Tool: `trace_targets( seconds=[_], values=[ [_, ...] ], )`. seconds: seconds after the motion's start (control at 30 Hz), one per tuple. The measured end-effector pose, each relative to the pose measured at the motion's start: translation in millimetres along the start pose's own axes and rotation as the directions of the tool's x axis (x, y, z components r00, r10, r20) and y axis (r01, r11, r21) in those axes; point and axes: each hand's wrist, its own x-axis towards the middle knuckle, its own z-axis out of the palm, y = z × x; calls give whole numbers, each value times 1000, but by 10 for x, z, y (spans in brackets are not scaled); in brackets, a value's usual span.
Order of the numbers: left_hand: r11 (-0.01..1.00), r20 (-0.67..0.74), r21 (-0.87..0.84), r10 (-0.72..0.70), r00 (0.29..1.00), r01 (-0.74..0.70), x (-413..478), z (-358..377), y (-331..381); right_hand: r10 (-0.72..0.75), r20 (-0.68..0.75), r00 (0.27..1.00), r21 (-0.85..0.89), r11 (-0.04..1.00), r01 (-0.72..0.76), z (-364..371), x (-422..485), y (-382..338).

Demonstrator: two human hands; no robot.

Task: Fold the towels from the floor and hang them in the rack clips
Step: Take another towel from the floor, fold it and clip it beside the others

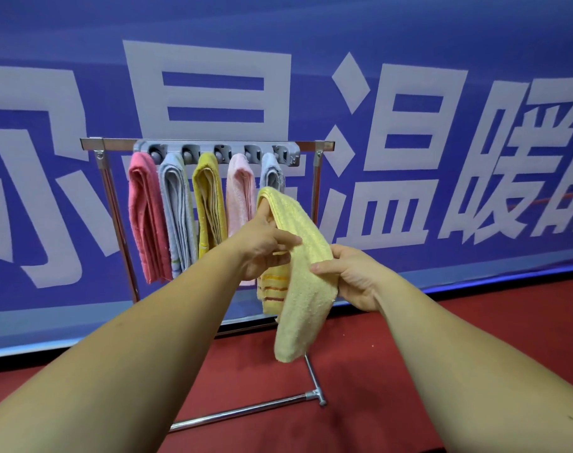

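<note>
Both forearms outstretched, left hand higher, fingers gripping towel; right hand pinching it lower

The left hand holds the pale yellow towel up at its fold, the fingers under the cloth and the thumb on it; the right hand pinches the edge lower down; the free end hangs above the red floor. Behind stands the metal rack; from its grey clip bar hang, side by side, a coral towel, a pale blue towel, a mustard towel, a light pink towel and a second blue towel, partly behind the held one
</note>
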Motion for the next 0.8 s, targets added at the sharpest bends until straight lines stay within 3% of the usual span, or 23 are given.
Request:
trace_targets(
  seconds=[0.17,0.33,0.63,0.7,0.77,0.8],
  values=[
    [995,-121,-47,80,989,-86,30,69,165,61,49,997,-109,993,-55,-28,-72,108],
    [988,-193,-86,109,975,-127,68,59,241,61,21,998,-102,993,-59,-40,-123,212],
    [961,-318,-184,139,938,-204,124,72,467,157,-4,988,-259,954,-153,-149,-98,560],
    [964,-310,-175,137,941,-198,125,73,512,230,-30,973,-482,849,-215,-165,-124,589],
    [972,-274,-161,121,954,-169,123,66,532,344,-68,936,-803,539,-256,-200,-175,507],
    [977,-247,-150,112,962,-152,114,70,538,342,-121,932,-867,421,-267,-228,-169,428]
  ],
)
